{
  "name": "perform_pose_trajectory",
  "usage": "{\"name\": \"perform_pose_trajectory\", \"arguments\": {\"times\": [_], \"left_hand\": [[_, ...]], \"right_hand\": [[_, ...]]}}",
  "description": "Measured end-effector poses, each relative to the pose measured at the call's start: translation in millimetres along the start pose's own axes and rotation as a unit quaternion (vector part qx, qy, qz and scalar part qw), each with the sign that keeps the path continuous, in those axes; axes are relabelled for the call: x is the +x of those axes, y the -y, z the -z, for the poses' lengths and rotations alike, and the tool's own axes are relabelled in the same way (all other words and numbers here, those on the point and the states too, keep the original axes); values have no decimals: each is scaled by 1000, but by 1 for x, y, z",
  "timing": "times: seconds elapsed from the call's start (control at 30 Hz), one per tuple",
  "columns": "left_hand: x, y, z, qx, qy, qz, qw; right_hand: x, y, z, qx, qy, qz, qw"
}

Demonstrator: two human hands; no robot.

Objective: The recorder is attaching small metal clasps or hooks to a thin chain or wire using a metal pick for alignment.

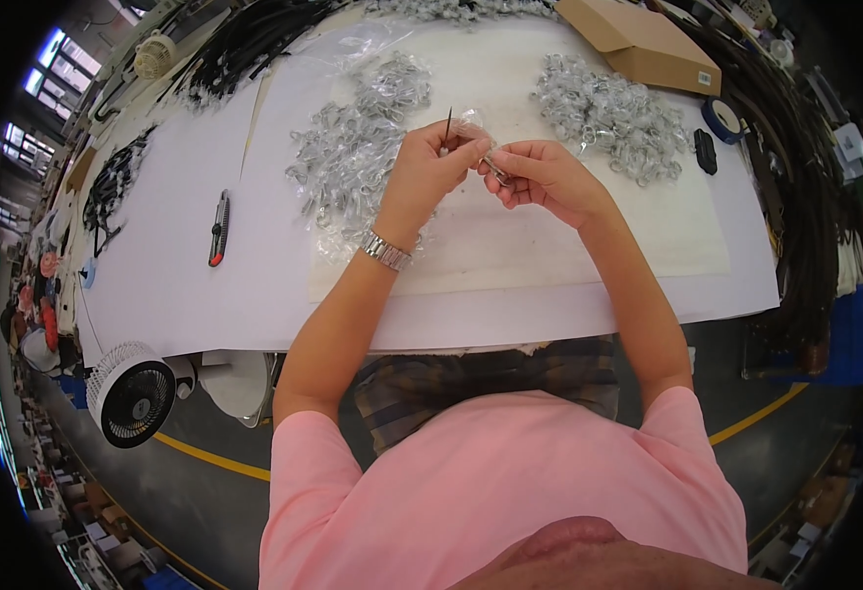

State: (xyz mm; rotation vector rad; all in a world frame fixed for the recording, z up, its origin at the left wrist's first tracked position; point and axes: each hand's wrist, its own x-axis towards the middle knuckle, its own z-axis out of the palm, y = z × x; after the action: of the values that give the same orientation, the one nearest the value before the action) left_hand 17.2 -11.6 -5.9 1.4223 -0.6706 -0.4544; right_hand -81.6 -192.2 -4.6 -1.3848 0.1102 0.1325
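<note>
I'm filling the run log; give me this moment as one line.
left hand: grip on thin dark tool and clear bag | right hand: grip on small metal part | metal-part piles on table

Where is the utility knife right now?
In the head view, the utility knife lies on the white table to the person's left, apart from the left hand and left of the nearer pile of metal parts.

Our hands at table centre, utility knife at nine o'clock, cardboard box at one o'clock, fan at eight o'clock.
</note>
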Motion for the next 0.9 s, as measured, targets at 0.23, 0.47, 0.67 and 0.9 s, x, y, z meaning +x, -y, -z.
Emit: {"name": "perform_pose_trajectory", "arguments": {"times": [0.23,0.47,0.67,0.9], "left_hand": [[-2,-9,12,-78,68,77,992],[13,13,44,-333,-12,57,941],[0,-17,25,51,91,32,994],[-5,-8,11,-2,149,83,985]], "right_hand": [[-2,-2,1,24,12,-18,999],[-2,-3,-16,-213,-116,113,964],[-4,-10,-18,-393,-219,256,856],[0,-20,-21,-553,-246,373,703]]}}
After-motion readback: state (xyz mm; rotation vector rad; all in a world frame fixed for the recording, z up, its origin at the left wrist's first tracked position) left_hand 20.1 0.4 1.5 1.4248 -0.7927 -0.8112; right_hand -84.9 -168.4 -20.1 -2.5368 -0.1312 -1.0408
